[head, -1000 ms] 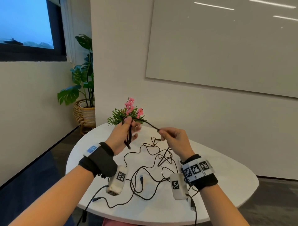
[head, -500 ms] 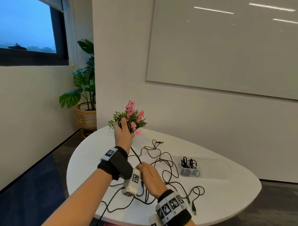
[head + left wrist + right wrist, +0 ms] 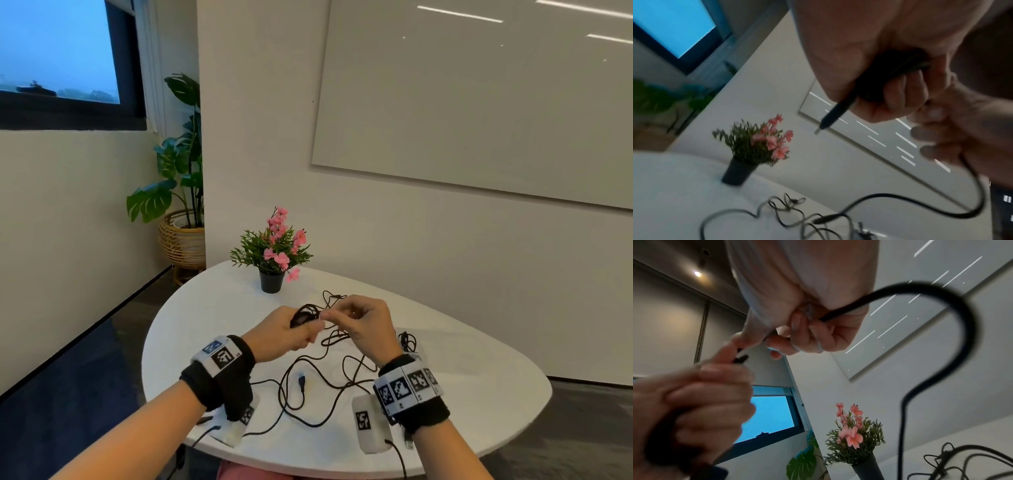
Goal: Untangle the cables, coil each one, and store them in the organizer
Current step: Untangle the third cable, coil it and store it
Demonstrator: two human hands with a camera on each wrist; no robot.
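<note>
My left hand [image 3: 291, 329] holds a small coil of black cable [image 3: 303, 316] above the middle of the white table [image 3: 479, 377]. In the left wrist view its fingers curl round the coil [image 3: 898, 68] and a plug end [image 3: 828, 120] sticks out below. Just to its right, my right hand [image 3: 356, 318] pinches the same cable [image 3: 941, 288], which arcs away and drops to the table. A loose tangle of black cables [image 3: 325, 373] lies under both hands. The clear organizer [image 3: 407, 341] with coiled cable inside shows partly behind my right wrist.
A small black pot of pink flowers [image 3: 272, 281] stands at the table's far side. A USB plug [image 3: 301, 378] lies in the tangle. A large plant in a wicker basket [image 3: 181, 240] stands on the floor at the left. The table's front edge is close to me.
My left hand has come down from beside the flowers with the coil. My right hand has risen from the table's front and met it, now pinching the cable next to the coil.
</note>
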